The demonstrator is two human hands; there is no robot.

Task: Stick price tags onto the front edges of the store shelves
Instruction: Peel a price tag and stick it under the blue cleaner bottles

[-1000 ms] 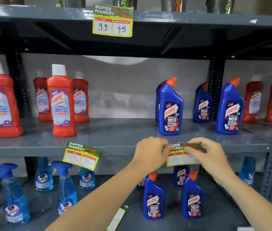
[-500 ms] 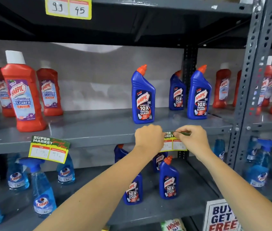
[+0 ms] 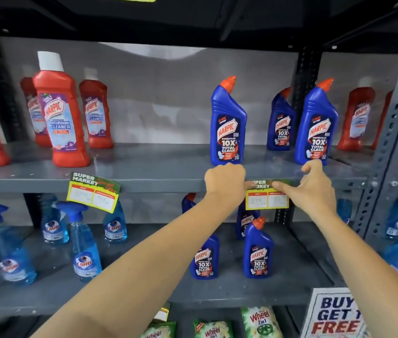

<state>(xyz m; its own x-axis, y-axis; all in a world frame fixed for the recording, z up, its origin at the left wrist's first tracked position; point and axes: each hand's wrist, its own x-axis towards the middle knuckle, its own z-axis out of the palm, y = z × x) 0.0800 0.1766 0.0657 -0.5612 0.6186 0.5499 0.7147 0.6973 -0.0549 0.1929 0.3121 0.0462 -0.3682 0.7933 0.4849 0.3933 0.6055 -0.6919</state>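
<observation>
A green and yellow price tag lies flat against the front edge of the grey middle shelf, below the blue Harpic bottles. My left hand is curled at the tag's left end, fingertips on its green top strip. My right hand presses the top strip from the right, index finger stretched along it. A second price tag hangs tilted on the same shelf edge further left.
Red Harpic bottles and blue Harpic bottles stand on the middle shelf. Blue spray bottles and more blue Harpic fill the shelf below. A grey perforated upright runs at the right; a "BUY GET FREE" sign sits at the bottom right.
Both hands have carried the tag from mid-air onto the shelf's front edge and now press it there. The view has shifted right and closer to the shelf.
</observation>
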